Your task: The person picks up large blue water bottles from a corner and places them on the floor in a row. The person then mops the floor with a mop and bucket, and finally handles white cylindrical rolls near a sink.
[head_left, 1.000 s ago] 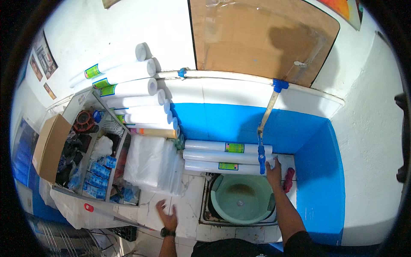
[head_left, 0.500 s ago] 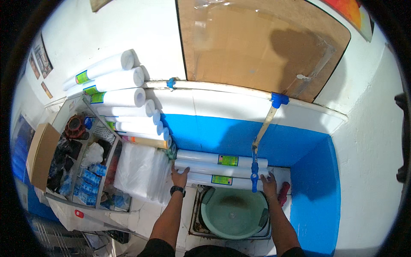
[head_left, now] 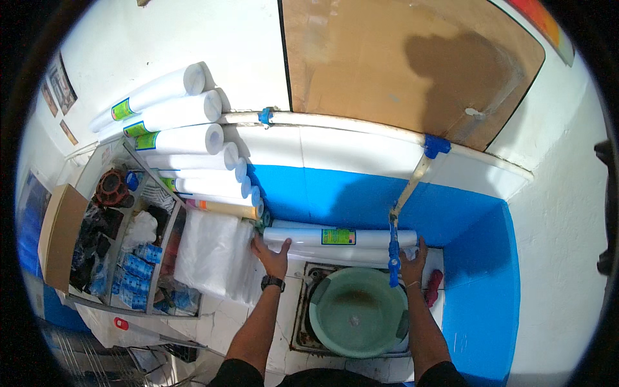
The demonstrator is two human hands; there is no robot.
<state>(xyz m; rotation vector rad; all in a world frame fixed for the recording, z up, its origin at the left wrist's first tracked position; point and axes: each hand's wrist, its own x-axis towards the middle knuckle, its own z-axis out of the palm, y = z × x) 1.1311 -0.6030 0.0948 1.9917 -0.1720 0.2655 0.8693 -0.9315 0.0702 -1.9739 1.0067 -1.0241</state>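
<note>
A white plastic-wrapped roll (head_left: 293, 237) with a green label lies level across other white rolls (head_left: 335, 253) against the blue wall. At its left end is my left hand (head_left: 273, 260), thumb raised and fingers closed around the end. My right hand (head_left: 412, 266) closes on the opposite end, partly behind the blue tap (head_left: 394, 261). A dark watch is on my left wrist. Below the rolls, between my forearms, sits a pale green basin (head_left: 354, 335) over a rusty metal-framed stove or sink surround (head_left: 302, 322).
Stacked clear plastic packs (head_left: 209, 255) lie left of my left hand. Beyond them stands a glass-sided case (head_left: 155, 290) of small goods, with more white rolls (head_left: 180, 138) piled behind. A red cloth-like item (head_left: 433, 288) lies right of my right hand. A pipe (head_left: 411, 182) descends to the tap.
Both hands have moved away from me and slightly up with the labelled front roll, which now lies over the rolls behind. The view has shifted a little.
</note>
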